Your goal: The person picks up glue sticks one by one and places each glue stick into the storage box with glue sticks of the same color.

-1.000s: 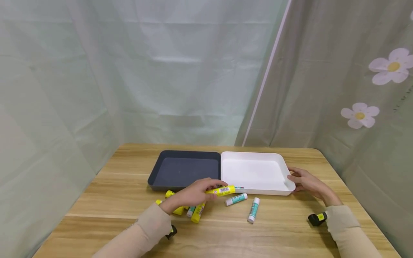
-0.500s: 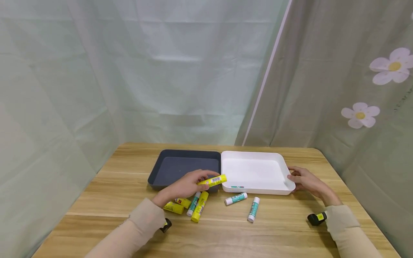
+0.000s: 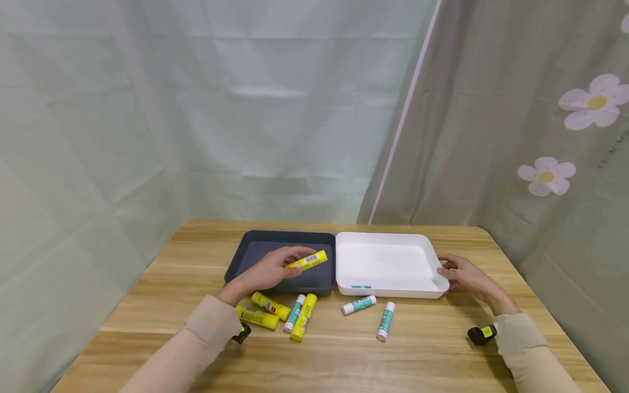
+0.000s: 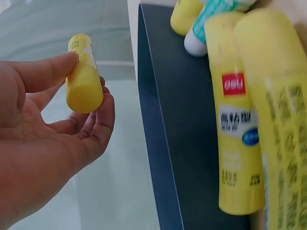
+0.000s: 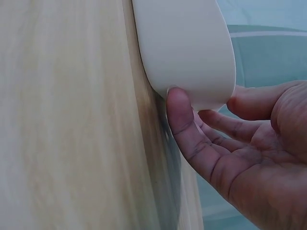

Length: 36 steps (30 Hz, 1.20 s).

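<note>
My left hand pinches a yellow glue stick between thumb and fingers, above the dark grey tray. In the left wrist view, one round end of that yellow glue stick faces the camera. At the right end of the white tray, my right hand grips the corner. The right wrist view has its thumb at the rim and the other fingers against the outer wall of the white tray. A teal label shows inside the white tray along its front wall.
Before the dark tray lie several yellow glue sticks and a white-and-teal one. Two more white-and-teal glue sticks, a slanted one and a nearer one, lie before the white tray. Curtains surround the wooden table.
My left hand has moved left and away from me with the yellow glue stick, from the trays' front edge to over the dark tray. My right hand has stayed at the white tray.
</note>
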Motion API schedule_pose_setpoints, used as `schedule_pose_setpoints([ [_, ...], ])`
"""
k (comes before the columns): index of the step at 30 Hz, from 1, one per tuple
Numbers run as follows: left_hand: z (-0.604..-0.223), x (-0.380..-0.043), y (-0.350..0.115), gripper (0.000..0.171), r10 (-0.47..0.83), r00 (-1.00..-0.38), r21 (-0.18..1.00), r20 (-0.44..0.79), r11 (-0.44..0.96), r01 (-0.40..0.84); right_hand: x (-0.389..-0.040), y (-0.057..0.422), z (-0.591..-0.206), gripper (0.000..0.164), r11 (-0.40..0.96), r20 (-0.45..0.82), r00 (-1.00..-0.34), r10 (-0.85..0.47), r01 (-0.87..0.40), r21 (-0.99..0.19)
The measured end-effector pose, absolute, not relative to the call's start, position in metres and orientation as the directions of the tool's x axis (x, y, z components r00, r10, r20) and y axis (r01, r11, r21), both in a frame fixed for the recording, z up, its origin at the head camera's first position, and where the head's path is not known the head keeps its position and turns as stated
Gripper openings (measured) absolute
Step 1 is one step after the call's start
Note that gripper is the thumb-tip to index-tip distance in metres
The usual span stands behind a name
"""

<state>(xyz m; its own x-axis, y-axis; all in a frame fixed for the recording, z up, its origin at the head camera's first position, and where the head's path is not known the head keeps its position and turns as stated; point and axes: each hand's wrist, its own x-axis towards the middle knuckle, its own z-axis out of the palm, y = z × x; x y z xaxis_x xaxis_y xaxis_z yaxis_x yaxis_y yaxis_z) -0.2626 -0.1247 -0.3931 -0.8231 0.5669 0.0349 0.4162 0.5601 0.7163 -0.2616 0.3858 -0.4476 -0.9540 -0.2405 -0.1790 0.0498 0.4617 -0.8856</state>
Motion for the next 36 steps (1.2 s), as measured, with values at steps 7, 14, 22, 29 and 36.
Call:
schedule_pose_setpoints([
  [7, -0.392, -0.274, -0.136, 0.046, 0.525, -0.851, 0.751, 0.016, 0.556, 0.357, -0.261, 0.385, -0.447, 0.063, 0.448, -0.183, -0.953, -0.243, 0.058, -0.892],
  [14, -0.392, -0.285, -0.145, 0.045, 0.531, -0.847, 0.772, 0.023, 0.528, 0.352, -0.262, 0.386, -0.449, 0.062, 0.455, -0.189, -0.954, -0.234, 0.065, -0.888],
  [22, -0.393, -0.291, -0.151, 0.045, 0.504, -0.864, 0.772, 0.003, 0.548, 0.323, -0.262, 0.388, -0.449, 0.063, 0.446, -0.198, -0.948, -0.251, 0.068, -0.892],
  [29, -0.39, -0.294, -0.15, 0.045, 0.496, -0.868, 0.749, 0.005, 0.573, 0.332, -0.263, 0.391, -0.451, 0.063, 0.443, -0.207, -0.944, -0.258, 0.075, -0.893],
  [36, -0.39, -0.298, -0.151, 0.045, 0.49, -0.872, 0.748, -0.001, 0.579, 0.324, -0.262, 0.39, -0.448, 0.064, 0.444, -0.223, -0.941, -0.256, 0.09, -0.892],
])
